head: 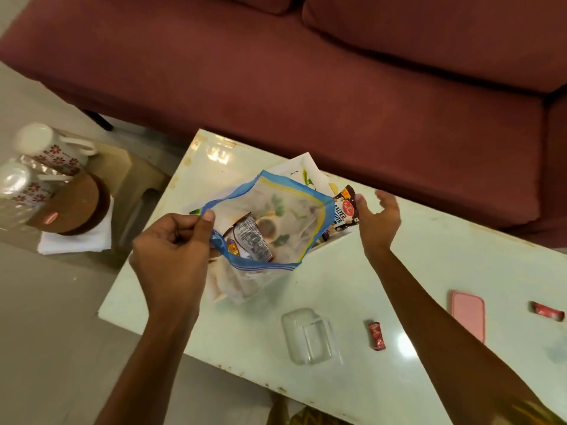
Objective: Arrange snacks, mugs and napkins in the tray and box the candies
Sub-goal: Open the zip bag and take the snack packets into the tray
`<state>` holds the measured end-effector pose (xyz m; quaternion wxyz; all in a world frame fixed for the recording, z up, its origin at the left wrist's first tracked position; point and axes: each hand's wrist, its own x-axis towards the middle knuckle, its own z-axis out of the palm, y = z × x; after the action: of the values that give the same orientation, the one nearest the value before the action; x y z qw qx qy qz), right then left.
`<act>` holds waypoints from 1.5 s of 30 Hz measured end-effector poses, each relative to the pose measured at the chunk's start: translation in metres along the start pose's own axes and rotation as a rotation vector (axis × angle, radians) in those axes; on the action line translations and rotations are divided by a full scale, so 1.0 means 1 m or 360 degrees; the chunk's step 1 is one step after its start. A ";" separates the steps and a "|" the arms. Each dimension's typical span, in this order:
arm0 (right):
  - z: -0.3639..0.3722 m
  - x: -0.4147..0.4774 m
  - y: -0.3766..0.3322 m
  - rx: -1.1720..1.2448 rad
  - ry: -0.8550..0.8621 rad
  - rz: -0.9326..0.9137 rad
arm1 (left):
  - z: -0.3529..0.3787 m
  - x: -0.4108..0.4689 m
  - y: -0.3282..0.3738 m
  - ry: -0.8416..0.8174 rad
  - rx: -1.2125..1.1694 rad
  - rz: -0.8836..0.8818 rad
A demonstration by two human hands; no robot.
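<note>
My left hand [175, 256] pinches the blue rim of a clear zip bag [276, 222], holding it open above the white tray [306, 168]. A snack packet [251, 240] shows inside the bag. My right hand [379, 222] hovers open just right of the bag, beside a dark salted-nuts packet [345, 207] lying in the tray. Two red candies lie on the table, one candy [376, 335] near the front and another candy [547, 311] at far right. A clear plastic box [308, 337] stands near the front edge.
On a low stool at left stand two white floral mugs [52, 148], a brown round container [76, 204] and white napkins [76, 240]. A pink phone [468, 314] lies on the white table [337, 286]. A maroon sofa [337, 72] runs behind the table.
</note>
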<state>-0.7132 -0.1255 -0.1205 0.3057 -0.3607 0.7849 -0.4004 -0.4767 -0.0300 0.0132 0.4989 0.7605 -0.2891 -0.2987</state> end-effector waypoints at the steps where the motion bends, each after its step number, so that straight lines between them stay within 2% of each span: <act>1: -0.009 -0.014 -0.021 0.0133 0.0046 -0.0194 | 0.000 -0.002 0.001 -0.0002 0.0013 0.0004; 3: -0.029 -0.050 -0.065 0.0354 0.0008 -0.0594 | -0.002 -0.009 0.005 -0.0010 0.0041 0.0007; 4: -0.037 -0.067 -0.082 0.0391 -0.0120 -0.0768 | -0.001 -0.013 0.008 -0.0026 0.0056 0.0009; 6: -0.044 -0.093 -0.107 0.0276 -0.0640 -0.0871 | 0.000 -0.022 0.015 -0.0076 0.0093 0.0032; 8: -0.033 -0.103 -0.119 -0.0320 -0.1279 -0.0794 | 0.002 -0.031 0.023 -0.0124 0.0141 0.0082; 10: -0.007 -0.105 -0.113 -0.0974 -0.1642 -0.0746 | 0.003 -0.039 0.030 -0.0178 0.0190 0.0144; 16: 0.033 -0.107 -0.068 -0.1454 -0.1887 -0.0209 | 0.005 -0.057 0.043 -0.0278 0.0149 0.0289; 18: 0.030 -0.109 -0.055 -0.1454 -0.1921 0.0077 | 0.003 -0.061 0.044 -0.0299 0.0118 0.0338; 20: 0.030 -0.114 -0.041 -0.1397 -0.1916 0.0119 | 0.000 -0.064 0.042 -0.0294 0.0125 0.0366; 22: 0.028 -0.122 -0.032 -0.1211 -0.1719 0.0143 | -0.002 -0.065 0.038 -0.0282 0.0136 0.0375; 26: 0.021 -0.133 -0.040 -0.1105 -0.1359 -0.0041 | -0.007 -0.064 0.031 -0.0210 0.0162 0.0370; 30: 0.003 -0.134 -0.069 -0.0944 -0.1311 -0.0167 | -0.010 -0.054 0.026 -0.0073 0.0227 0.0358; 33: -0.019 -0.131 -0.103 -0.0601 -0.1239 -0.0334 | -0.012 -0.044 0.026 0.0011 0.0193 0.0290; 41: -0.074 -0.079 -0.171 0.0530 -0.1054 -0.0294 | -0.018 -0.016 0.022 0.0394 0.0120 0.0204; 43: -0.069 -0.052 -0.172 0.0688 -0.0927 -0.0262 | -0.018 -0.008 0.019 0.0438 0.0089 0.0193; 45: -0.053 -0.021 -0.163 0.0661 -0.0796 -0.0248 | -0.014 -0.001 0.014 0.0437 0.0044 0.0183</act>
<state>-0.6904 -0.1553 0.0480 0.5242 -0.4368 0.5572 -0.4732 -0.4685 -0.0259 0.0313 0.5395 0.7831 -0.2654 -0.1588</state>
